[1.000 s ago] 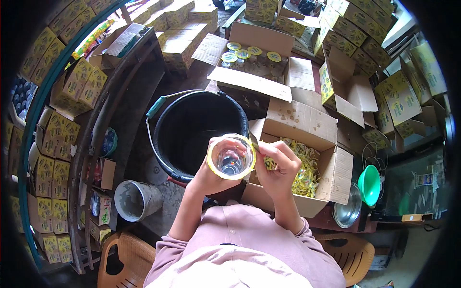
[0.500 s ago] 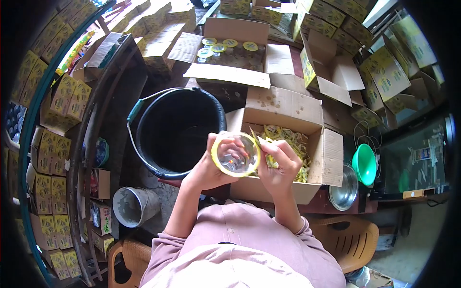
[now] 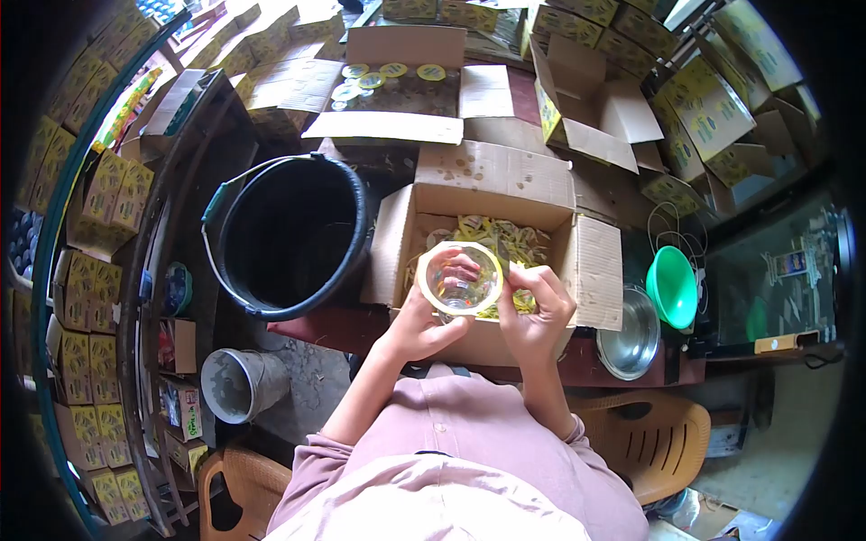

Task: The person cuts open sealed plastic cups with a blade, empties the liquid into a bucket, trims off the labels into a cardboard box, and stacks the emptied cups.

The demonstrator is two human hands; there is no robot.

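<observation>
My left hand (image 3: 417, 329) is wrapped around a clear plastic cup (image 3: 458, 293) with a yellow rim, its open end tilted up toward me. Fingers show through the cup's wall. My right hand (image 3: 541, 316) pinches a thin, dark knife (image 3: 502, 248) right beside the cup's rim; its handle is hidden in the fingers. Both hands are above the near side of an open cardboard box (image 3: 588, 270). Inside it lie many yellow plastic strips (image 3: 519, 242).
Left of the box stands a black bucket (image 3: 359, 212), with a grey pail (image 3: 239, 383) lower down. To the right are a metal bowl (image 3: 630, 334) and a green bowl (image 3: 672, 287). Another carton (image 3: 406, 45) behind holds yellow-lidded cups. Stacked cartons (image 3: 86, 288) line the left.
The cup and both hands have shifted right relative to the bucket, so the cup is now in front of the box. The view has turned slightly; both hands keep their hold.
</observation>
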